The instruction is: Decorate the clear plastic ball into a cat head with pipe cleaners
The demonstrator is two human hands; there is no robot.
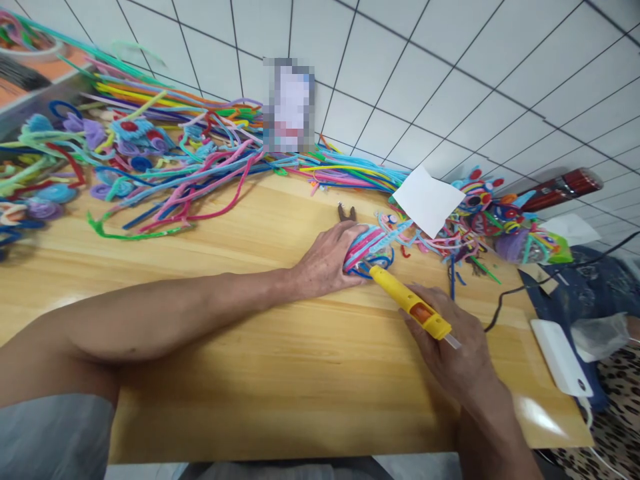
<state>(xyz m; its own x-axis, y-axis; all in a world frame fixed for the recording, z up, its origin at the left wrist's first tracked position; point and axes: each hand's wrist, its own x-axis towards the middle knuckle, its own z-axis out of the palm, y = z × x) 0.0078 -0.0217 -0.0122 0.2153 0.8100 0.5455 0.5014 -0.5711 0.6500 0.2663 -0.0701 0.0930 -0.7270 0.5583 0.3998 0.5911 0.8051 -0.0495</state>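
My left hand [327, 261] is closed around a rounded clear piece [369, 250] wrapped in pink, light blue and dark blue pipe cleaners, held over the middle of the table. In my right hand [453, 340] is a yellow hot glue gun [411, 302], its fingers wrapped round the handle. A clear glue stick [453, 341] pokes out of the gun's back end. The nozzle is at the lower edge of the wrapped piece; whether it touches cannot be made out. Just beyond my left hand lie dark-handled pliers [346, 213], partly hidden.
Pipe cleaners [200, 173] lie heaped along the tiled wall at the left. Right of centre are a white paper sheet [429, 200], colourful finished figures [480, 193] and a red flask [565, 187]. A black cord [500, 300] and a white power bank [561, 357] are at the right edge.
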